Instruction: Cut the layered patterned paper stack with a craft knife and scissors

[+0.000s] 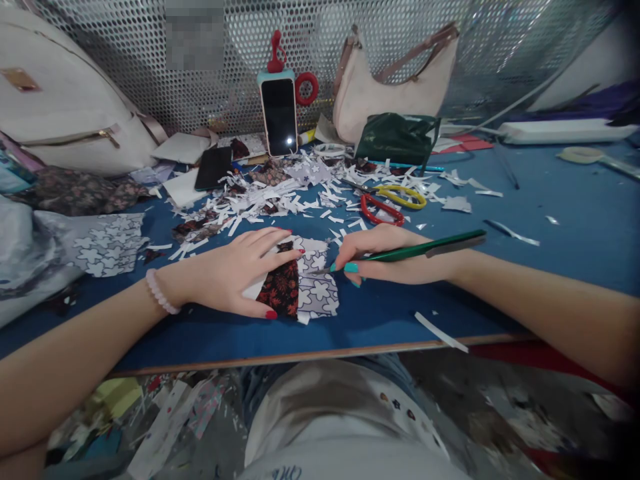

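My left hand (235,273) lies flat on a patchwork of paper pieces, pressing down a dark red flowered piece (284,288) next to a pale piece with white flowers (320,293). My right hand (385,257) grips a green-handled craft knife (425,249) like a pen. Its tip touches the pale flowered piece close to my left fingertips. Both hands rest on the blue table top (550,220).
White paper scraps (280,193) litter the table behind my hands. Red and yellow scissors (387,202) lie just beyond. A phone (279,117) stands against the perforated metal wall, with a beige handbag (395,87), a green pouch (397,139) and a white backpack (65,113) alongside.
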Demonstrator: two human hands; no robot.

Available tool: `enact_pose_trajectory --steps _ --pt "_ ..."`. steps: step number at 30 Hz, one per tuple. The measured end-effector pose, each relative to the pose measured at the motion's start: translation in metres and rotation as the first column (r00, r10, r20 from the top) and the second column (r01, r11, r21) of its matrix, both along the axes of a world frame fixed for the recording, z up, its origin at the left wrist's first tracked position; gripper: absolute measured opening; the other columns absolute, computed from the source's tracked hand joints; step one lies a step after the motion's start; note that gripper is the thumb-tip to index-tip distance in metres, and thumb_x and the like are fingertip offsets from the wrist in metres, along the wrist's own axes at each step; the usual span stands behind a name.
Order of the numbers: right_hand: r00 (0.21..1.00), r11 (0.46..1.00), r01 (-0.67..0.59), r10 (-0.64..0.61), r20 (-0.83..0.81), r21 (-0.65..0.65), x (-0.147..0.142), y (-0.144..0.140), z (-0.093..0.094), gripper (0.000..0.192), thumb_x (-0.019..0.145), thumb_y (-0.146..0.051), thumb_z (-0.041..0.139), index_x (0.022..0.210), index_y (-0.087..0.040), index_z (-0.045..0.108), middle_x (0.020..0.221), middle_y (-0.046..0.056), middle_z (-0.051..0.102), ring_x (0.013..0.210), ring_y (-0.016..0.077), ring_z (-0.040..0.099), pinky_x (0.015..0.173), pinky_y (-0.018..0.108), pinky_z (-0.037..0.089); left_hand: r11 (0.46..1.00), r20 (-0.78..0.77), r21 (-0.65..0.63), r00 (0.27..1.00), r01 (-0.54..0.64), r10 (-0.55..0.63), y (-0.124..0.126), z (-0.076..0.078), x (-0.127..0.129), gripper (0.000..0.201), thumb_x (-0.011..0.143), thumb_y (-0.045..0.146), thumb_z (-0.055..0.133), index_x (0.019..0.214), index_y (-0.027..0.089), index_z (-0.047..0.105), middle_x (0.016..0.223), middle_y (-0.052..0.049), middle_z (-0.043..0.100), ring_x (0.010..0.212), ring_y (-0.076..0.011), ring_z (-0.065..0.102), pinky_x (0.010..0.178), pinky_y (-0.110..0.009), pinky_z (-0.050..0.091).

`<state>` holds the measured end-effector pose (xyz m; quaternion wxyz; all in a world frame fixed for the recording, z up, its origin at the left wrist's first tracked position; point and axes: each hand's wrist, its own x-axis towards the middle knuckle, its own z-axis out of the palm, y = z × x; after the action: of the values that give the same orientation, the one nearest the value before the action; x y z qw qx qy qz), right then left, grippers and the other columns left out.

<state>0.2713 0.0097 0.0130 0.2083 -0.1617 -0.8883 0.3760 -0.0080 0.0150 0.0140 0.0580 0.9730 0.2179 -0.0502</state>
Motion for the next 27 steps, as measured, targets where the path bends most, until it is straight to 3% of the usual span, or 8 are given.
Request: enact_pose_trajectory --steps 18,27 --pt "0.991 0.998 -0.016 0.008 0.136 0.058 0.002 0.003 0.006 0.014 0.089 -0.017 0.044 0.085 -0.015 0.057 0.069 0.0 0.061 0.06 0.0076 0.056 0.055 0.019 0.041 1.0 -0.005 0.006 1.0 0.007 -0.007 -0.001 0.001 0.001 0.087 0.077 0.064 0.049 0.144 0.019 0.016 0.149 -0.021 0.012 0.135 -0.04 0.014 0.105 -0.057 0.021" --pt "0.992 0.998 -0.046 0.042 0.115 0.039 0.006 0.003 0.013 0.015 0.088 -0.014 0.044 0.08 -0.015 0.056 0.065 -0.001 0.058 0.057 0.0072 0.054 0.055 0.019 0.041 1.0 0.006 0.008 1.0 0.011 -0.011 0.0 0.001 -0.001 0.088 0.076 0.065 0.049 0.144 0.02 0.016 0.149 -0.02 0.013 0.135 -0.0395 0.015 0.105 -0.056 0.022"
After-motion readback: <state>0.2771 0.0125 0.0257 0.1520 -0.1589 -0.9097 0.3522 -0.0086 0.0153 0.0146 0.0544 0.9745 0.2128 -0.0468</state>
